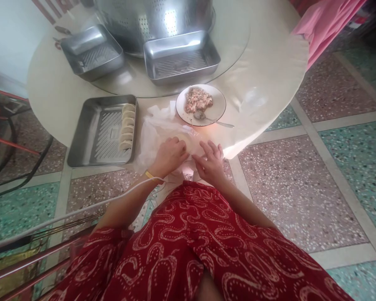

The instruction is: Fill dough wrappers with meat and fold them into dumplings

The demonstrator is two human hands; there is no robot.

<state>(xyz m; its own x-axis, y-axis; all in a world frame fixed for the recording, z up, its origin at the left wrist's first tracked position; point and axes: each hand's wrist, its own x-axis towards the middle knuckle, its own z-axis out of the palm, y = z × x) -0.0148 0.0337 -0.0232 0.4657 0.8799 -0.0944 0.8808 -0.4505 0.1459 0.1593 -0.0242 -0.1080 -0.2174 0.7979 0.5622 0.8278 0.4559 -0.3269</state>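
My left hand (172, 154) lies on a crumpled, see-through plastic bag (148, 136) at the table's front edge, its fingers curled closed on the film. A pale, rounded sheet shows faintly beside those fingertips; I cannot make out whether it is dough. My right hand (211, 163) is just to the right, fingers apart, with thumb and forefinger at the bag's near edge. Beyond the hands stands a white plate (217, 100) of minced filling (196, 99), a spoon (217, 123) resting in it. On the left, a metal tray (87, 138) holds a row of several folded dumplings (127, 127).
Two more metal trays (95, 73) (181, 77) sit farther back, before a large perforated metal pot (153, 21). A white cable (81, 213) crosses near my left wrist. Pink cloth (326, 31) hangs at the right of the round table (269, 71).
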